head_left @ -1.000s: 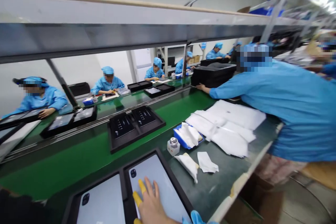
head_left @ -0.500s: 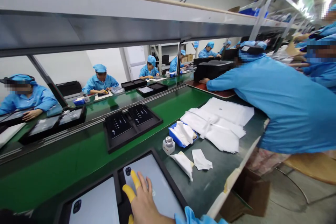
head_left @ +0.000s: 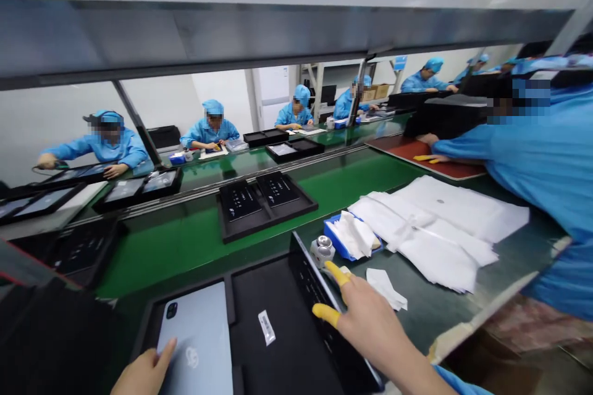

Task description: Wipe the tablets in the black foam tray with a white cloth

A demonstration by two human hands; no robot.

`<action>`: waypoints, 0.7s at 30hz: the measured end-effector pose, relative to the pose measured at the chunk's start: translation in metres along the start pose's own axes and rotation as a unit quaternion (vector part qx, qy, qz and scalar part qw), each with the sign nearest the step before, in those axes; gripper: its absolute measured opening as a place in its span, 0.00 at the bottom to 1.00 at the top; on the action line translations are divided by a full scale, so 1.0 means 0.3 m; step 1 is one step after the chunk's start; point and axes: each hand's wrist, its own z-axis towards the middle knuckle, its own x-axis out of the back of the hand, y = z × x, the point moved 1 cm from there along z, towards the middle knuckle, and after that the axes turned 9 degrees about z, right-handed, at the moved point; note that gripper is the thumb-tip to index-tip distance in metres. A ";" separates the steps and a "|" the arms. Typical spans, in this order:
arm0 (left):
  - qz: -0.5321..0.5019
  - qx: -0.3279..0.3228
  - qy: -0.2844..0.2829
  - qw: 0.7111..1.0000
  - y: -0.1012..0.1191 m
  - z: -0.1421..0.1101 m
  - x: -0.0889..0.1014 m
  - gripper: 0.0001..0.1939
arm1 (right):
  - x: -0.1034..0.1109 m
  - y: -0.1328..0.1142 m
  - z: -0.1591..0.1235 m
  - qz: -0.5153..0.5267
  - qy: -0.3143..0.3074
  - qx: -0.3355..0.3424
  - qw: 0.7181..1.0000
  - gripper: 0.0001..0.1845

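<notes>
A tablet (head_left: 319, 296) is gripped at its right edge by the right hand (head_left: 370, 327), fingers (head_left: 336, 273) closed on it, and is tilted up on edge over the right bay of the black tray (head_left: 278, 345); the left hand (head_left: 146, 373) is laid with loose, open fingers on the grey tablet (head_left: 199, 339) in the left bay; a small bottle (head_left: 322, 250), a blue tray (head_left: 340, 241) of wipes and white sheets (head_left: 440, 228) are seen on the surface (head_left: 417, 315) just beyond.
</notes>
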 end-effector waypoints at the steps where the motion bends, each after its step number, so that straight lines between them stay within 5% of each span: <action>1: 0.003 0.013 -0.014 1.000 0.003 -0.002 0.005 0.34 | 0.003 0.006 0.004 0.000 -0.009 -0.005 1.000 0.16; 11: -0.093 0.051 -0.119 0.987 0.036 -0.022 0.120 0.38 | -0.023 0.008 0.040 0.035 -0.082 -0.039 0.995 0.15; 16: -0.248 -0.085 -0.094 0.960 0.019 -0.120 0.165 0.39 | -0.022 -0.023 0.034 -0.014 -0.080 -0.019 0.997 0.12; 21: -0.351 -0.165 -0.069 0.919 0.112 -0.251 0.191 0.34 | -0.001 -0.094 0.021 -0.044 -0.087 0.027 0.995 0.12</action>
